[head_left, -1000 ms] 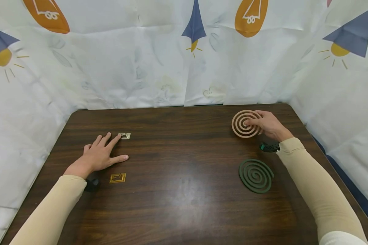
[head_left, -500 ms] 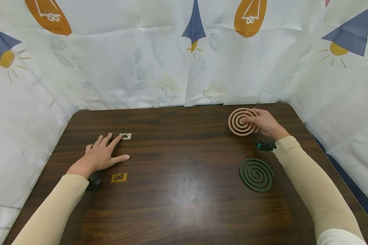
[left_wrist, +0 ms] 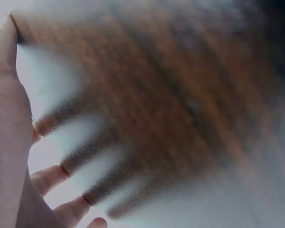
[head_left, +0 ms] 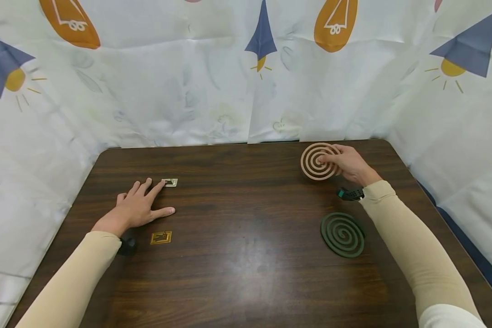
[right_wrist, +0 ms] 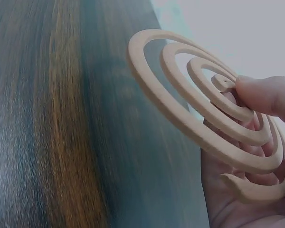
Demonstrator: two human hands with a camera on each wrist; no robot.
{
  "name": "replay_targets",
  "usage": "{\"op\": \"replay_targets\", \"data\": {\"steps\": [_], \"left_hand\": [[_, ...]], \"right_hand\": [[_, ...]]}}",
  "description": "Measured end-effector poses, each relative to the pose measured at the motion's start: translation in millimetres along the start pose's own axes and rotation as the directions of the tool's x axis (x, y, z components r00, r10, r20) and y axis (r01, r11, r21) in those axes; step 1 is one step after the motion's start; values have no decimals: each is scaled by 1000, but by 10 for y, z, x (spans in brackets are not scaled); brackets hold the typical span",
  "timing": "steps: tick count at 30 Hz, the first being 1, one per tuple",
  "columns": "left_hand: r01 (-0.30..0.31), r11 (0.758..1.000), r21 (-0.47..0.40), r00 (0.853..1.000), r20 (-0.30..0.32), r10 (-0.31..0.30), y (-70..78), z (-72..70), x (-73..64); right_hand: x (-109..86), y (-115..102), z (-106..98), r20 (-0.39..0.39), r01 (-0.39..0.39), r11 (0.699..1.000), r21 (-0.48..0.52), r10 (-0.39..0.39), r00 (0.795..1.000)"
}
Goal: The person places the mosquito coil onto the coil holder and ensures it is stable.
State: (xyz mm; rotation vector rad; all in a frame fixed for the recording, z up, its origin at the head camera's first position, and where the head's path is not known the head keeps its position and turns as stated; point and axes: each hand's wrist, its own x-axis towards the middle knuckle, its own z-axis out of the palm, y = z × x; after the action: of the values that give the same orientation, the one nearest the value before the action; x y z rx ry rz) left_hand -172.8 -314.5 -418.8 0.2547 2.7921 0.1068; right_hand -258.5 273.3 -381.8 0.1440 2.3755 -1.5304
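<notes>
A tan mosquito coil (head_left: pixel 311 162) is held up above the far right of the table, its spiral facing the head camera. My right hand (head_left: pixel 352 166) pinches it, thumb near the coil's centre and fingers behind, as the right wrist view of the coil (right_wrist: pixel 180 114) shows. On the left, my left hand (head_left: pixel 133 209) rests on the table with spread fingers. Its index fingertip touches a small silver metal coil stand (head_left: pixel 171 182). Nearer lies a gold-coloured coil stand (head_left: pixel 161 238), apart from the hand. A green mosquito coil (head_left: pixel 342 234) lies flat below the right hand.
The dark wooden table (head_left: pixel 229 218) spans the space between the hands. A white patterned curtain (head_left: pixel 213 91) hangs behind it and along both sides. Both wrists wear dark bands, such as the right wristband (head_left: pixel 350 194).
My right hand has moved a little left and slightly toward the back with the tan mosquito coil. The left hand stays at the silver stand; the view shifts slightly.
</notes>
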Motion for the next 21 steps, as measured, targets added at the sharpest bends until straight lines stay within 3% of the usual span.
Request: {"op": "replay_targets", "data": {"steps": [7,21], "left_hand": [[-3,1000,-7,1000,6,3,-8,18,9],[17,999,-39,999,30,-16,10,-20,3]], "right_hand": [[101,36,38,1,10,1000,19,-10,1000],[146,-88,235,29,34,994,107,-37,999]]}}
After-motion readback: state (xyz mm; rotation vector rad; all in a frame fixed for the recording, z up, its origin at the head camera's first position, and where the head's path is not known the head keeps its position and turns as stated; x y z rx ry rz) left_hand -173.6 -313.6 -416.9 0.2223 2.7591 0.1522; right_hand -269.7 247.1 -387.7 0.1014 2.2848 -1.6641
